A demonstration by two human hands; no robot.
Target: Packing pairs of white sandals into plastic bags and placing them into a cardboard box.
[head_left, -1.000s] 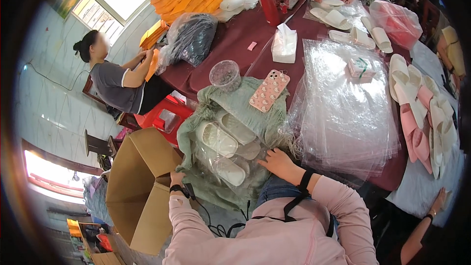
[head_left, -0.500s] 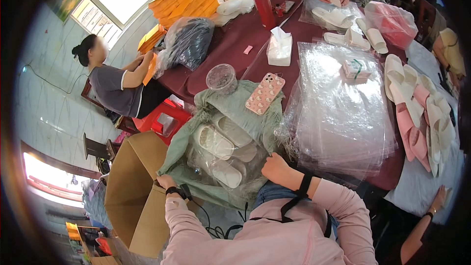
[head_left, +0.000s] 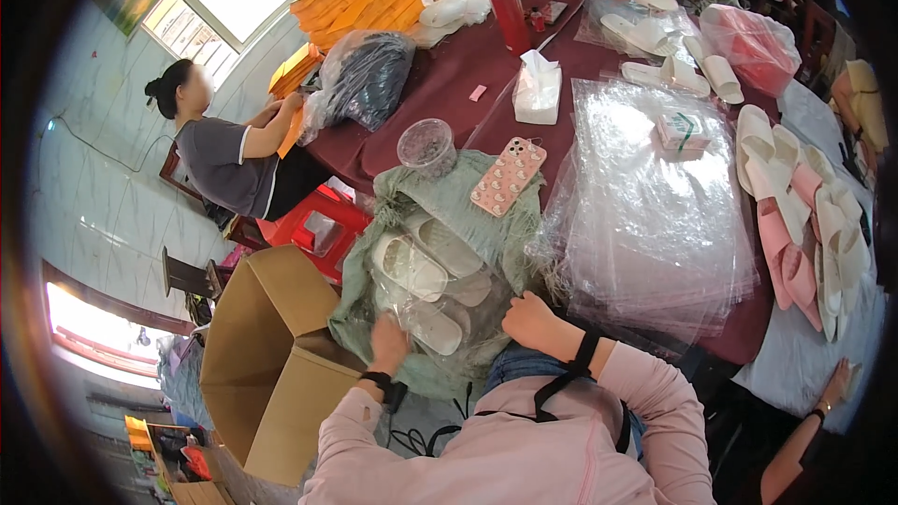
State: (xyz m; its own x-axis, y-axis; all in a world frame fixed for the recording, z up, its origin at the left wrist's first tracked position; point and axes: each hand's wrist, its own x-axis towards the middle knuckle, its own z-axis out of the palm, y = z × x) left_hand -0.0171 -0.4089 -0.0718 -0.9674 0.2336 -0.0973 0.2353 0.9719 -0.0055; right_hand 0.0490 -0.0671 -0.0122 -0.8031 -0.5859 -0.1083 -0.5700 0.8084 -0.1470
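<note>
An open green woven sack (head_left: 351, 304) sits at my lap against the table edge, with white slippers (head_left: 409, 266) in clear plastic bags inside it. My left hand (head_left: 388, 344) is over the sack's left side, close to the lower bagged slipper (head_left: 435, 328). Its fingers are blurred, so I cannot make out whether they touch the plastic. At the sack's right edge, my right hand (head_left: 530, 316) is closed, gripping the sack's rim; the fingertips are hidden.
Left of the sack stands an open cardboard box (head_left: 271, 355). The maroon table (head_left: 468, 131) holds a phone (head_left: 508, 176), a round tub (head_left: 426, 149), tissues (head_left: 538, 89) and stacked clear bags (head_left: 645, 215). Loose slippers (head_left: 795, 215) lie at right. Other people work nearby.
My left hand has let go of the sack's left edge and moved right, over the bagged slippers. That edge has sagged inward. My right hand stays put.
</note>
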